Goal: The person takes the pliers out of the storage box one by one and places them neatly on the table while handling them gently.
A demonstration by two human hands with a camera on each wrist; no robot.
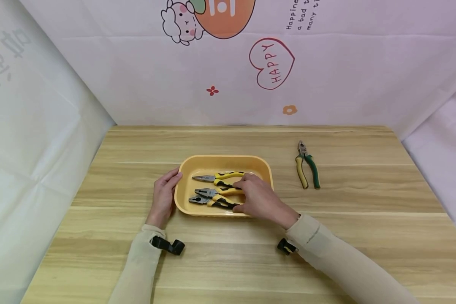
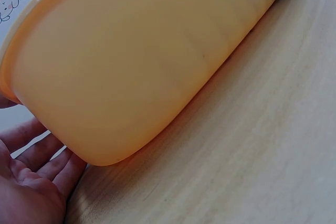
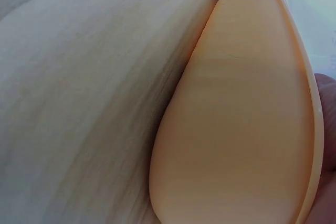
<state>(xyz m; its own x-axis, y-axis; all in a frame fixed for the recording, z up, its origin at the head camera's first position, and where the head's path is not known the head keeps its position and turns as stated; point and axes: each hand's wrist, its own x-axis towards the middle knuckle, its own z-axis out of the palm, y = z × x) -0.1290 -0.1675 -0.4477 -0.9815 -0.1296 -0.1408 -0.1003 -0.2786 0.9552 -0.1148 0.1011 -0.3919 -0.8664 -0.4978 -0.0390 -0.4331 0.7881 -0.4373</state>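
A yellow plastic tray (image 1: 222, 159) stands on the wooden table, with three pliers in it. Long-nose pliers (image 1: 205, 178) lie at its far side. Nearer are combination pliers (image 1: 207, 193), and another pair of pliers (image 1: 199, 200) lies partly beneath them. My right hand (image 1: 260, 198) reaches over the tray's right side and grips the upper combination pliers by the handles; the handle ends are hidden. My left hand (image 1: 163, 194) holds the tray's left end, thumb at the rim, its fingers (image 2: 37, 153) against the outer wall.
Pliers with one yellow and one green handle (image 1: 308, 166) lie on the table (image 1: 365, 190) right of the tray. A white printed cloth (image 1: 156, 84) hangs behind the table's back edge. Black straps with small cameras (image 1: 169, 245) are on both wrists.
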